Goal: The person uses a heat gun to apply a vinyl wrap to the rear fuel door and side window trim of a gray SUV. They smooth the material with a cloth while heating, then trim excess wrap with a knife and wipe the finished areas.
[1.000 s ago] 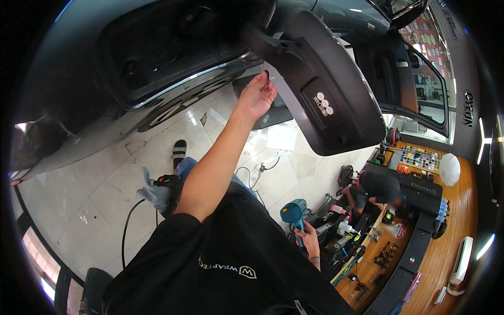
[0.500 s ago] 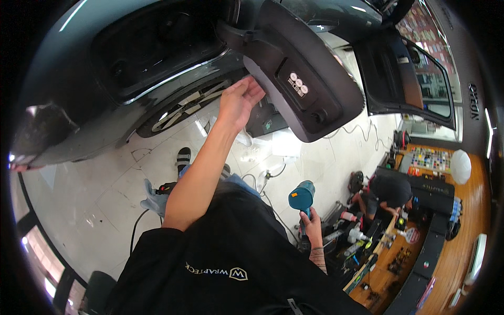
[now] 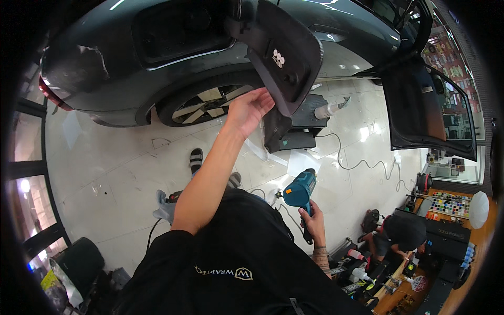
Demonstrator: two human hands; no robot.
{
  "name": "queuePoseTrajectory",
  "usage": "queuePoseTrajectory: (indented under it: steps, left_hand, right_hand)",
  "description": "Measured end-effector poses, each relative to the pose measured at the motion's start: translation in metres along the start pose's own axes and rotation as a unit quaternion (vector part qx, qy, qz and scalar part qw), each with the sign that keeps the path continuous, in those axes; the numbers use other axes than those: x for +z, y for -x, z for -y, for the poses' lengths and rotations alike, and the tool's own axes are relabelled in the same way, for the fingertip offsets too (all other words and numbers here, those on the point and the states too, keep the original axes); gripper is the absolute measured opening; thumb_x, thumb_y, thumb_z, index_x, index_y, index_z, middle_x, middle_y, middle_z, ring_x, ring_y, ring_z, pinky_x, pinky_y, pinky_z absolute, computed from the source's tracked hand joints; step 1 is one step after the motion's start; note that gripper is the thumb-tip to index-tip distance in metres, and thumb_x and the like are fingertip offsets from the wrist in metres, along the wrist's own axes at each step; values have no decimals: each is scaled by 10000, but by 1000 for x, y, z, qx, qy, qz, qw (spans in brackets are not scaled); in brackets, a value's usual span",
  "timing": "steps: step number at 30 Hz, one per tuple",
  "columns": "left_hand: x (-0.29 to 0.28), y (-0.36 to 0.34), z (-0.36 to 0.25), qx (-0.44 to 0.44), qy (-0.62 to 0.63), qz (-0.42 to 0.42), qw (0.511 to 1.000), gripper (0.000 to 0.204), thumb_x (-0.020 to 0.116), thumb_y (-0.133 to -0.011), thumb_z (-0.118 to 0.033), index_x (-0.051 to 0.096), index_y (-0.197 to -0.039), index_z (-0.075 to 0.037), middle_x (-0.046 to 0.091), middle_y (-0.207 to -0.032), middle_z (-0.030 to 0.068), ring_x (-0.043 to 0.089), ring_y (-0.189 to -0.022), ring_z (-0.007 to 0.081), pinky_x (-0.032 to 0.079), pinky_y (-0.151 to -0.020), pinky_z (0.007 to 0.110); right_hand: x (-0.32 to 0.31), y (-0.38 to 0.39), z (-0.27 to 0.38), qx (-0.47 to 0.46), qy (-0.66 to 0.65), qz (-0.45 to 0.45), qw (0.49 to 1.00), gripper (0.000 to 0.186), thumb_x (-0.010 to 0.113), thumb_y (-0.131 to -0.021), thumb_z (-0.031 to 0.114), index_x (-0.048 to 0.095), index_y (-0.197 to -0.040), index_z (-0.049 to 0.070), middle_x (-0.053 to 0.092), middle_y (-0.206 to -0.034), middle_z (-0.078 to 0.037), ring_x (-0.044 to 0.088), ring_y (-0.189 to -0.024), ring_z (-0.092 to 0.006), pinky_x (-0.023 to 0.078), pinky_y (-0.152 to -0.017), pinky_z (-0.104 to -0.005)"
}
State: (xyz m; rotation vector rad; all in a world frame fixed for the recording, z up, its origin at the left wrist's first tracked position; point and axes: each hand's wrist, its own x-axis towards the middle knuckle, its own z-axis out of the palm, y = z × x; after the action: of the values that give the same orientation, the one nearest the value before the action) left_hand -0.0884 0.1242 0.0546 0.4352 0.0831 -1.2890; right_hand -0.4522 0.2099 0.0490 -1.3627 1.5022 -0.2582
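My left hand (image 3: 249,113) reaches up to an open dark flap (image 3: 294,68) that is hinged to a grey car (image 3: 121,94). Its fingers are stretched out, and their tips touch the flap's lower left edge. Round white labels mark the inner face of the flap. Beside it is the black recess (image 3: 173,39) in the bodywork. Low on the right, my right hand (image 3: 314,223) grips a teal heat gun (image 3: 300,190) by its handle. The nozzle points up and away, toward the pale floor.
A dark step stool (image 3: 296,139) carries a spray bottle (image 3: 328,110) near the wheel (image 3: 210,102). A cable (image 3: 362,163) trails across the floor. An open car door (image 3: 428,113) sticks out at right. Another person (image 3: 401,233) crouches by tools and a workbench.
The view has shifted, so more of the car and stool shows. The heat gun has turned from nearly upright to slanting, nozzle up and right. My left hand stays at the flap's edge.
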Motion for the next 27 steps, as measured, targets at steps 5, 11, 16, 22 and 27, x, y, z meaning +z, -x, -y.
queuePoseTrajectory:
  steps: [5, 11, 16, 22, 27]
  left_hand:
    - [-10, 5, 3, -38, 34, 23, 998, 269, 475, -874, -83, 514, -1064, 103, 569, -973, 162, 570, -927, 264, 471, -890, 395]
    - [-56, 7, -18, -39, 9, -25, 999, 212, 527, -859, -102, 585, -1007, 38, 590, -852, 84, 572, -826, 194, 484, -764, 321]
    - [-113, 52, -21, -113, -185, -2, 976, 184, 494, -886, -105, 567, -1018, 1, 585, -843, 45, 568, -769, 151, 475, -737, 290]
    - [-136, 117, -52, -265, -308, -19, 914, 194, 457, -901, -84, 541, -1026, 39, 594, -878, 81, 577, -784, 147, 488, -722, 260]
    - [-180, 113, -104, -269, -294, -32, 916, 215, 467, -897, -106, 529, -1044, 39, 583, -880, 93, 571, -798, 160, 488, -735, 264]
  right_hand:
    - [0, 16, 20, -42, -37, 41, 998, 433, 675, -777, 77, 501, -1151, -54, 561, -689, -33, 490, -495, -74, 418, -455, -227]
    - [29, 57, 61, -116, -113, 114, 980, 425, 631, -723, -14, 451, -1107, -31, 593, -836, -77, 577, -667, -131, 488, -615, -259]
    - [68, 79, 120, -200, 42, 127, 971, 464, 684, -706, 38, 460, -1109, -14, 592, -814, -131, 613, -724, -196, 468, -626, -299]
    - [131, 96, 158, -209, 56, 144, 966, 589, 714, -751, 282, 439, -1190, 3, 580, -1011, -208, 587, -889, -364, 462, -756, -387]
    - [176, 110, 187, -233, 74, 128, 961, 575, 710, -758, 250, 433, -1201, 11, 574, -1061, -203, 580, -936, -371, 463, -795, -383]
